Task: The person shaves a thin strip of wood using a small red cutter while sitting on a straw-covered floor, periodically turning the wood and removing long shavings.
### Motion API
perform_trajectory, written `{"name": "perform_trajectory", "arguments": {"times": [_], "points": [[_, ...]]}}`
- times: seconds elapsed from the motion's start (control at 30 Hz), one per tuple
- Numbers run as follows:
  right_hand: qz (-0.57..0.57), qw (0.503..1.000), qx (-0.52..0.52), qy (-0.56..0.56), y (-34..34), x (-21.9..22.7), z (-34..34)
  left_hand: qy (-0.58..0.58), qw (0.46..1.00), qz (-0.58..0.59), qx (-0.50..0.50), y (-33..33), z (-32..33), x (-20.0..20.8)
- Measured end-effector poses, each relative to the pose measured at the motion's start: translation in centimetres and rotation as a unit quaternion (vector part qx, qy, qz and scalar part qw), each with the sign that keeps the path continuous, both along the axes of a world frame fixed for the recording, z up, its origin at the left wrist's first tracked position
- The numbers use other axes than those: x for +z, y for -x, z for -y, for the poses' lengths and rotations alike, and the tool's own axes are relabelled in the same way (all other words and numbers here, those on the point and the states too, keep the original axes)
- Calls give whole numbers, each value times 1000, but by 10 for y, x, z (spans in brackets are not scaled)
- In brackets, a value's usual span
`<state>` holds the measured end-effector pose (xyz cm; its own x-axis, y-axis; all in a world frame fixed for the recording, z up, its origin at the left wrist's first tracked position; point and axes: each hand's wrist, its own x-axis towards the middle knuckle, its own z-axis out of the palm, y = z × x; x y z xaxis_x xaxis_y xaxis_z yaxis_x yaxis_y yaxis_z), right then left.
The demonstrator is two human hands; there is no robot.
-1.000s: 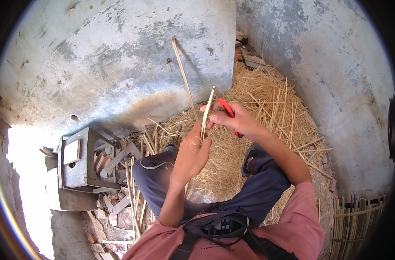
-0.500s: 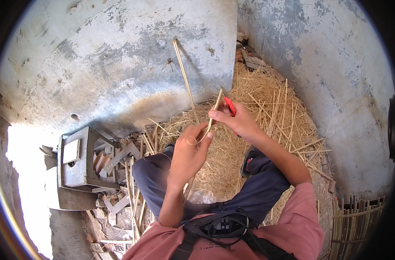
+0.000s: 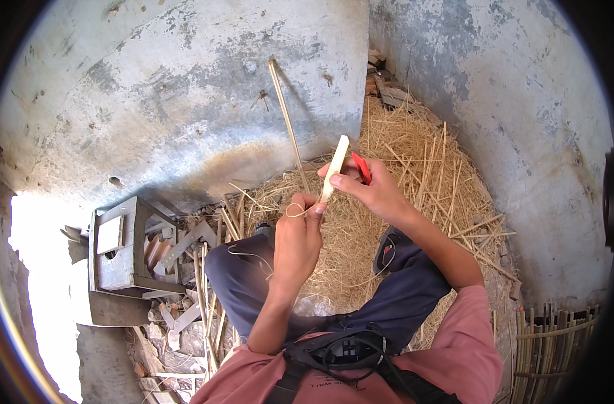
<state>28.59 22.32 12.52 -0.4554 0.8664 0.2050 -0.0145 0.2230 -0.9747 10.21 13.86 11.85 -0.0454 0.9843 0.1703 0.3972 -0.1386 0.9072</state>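
Observation:
A pale bamboo strip (image 3: 338,160) slants upward in front of me, its broad light face showing. My left hand (image 3: 299,236) is closed on its lower end, thumb and fingers pinched together. A thin curled fibre (image 3: 292,209) loops out beside those fingers. My right hand (image 3: 377,192) presses its thumb on the strip farther up, with fingers behind it. That same hand grips a red-handled utility knife (image 3: 361,168), which lies just right of the strip. Its blade cannot be made out now.
Straw and shavings (image 3: 414,168) cover the floor ahead, with loose strips on top. A long stick (image 3: 286,114) leans on the worn wall. To the left stands a wooden box frame (image 3: 135,249) among rubble and sticks. A slatted bamboo bundle (image 3: 552,350) is at the lower right.
The strip has turned to show its pale broad face. The knife blade, earlier visible by the strip's tip, no longer shows. A long thin fibre now curls over my left knee.

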Motion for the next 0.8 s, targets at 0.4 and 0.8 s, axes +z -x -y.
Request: {"name": "perform_trajectory", "arguments": {"times": [0.4, 0.8], "points": [[2, 998, -26, -63, -26, 13, 12, 28, 997, 62, 41, 0, -1, -13], [182, 968, -9, -175, -21, 17, 30, 34, 981, 188, 35, 0, 3, -17]]}}
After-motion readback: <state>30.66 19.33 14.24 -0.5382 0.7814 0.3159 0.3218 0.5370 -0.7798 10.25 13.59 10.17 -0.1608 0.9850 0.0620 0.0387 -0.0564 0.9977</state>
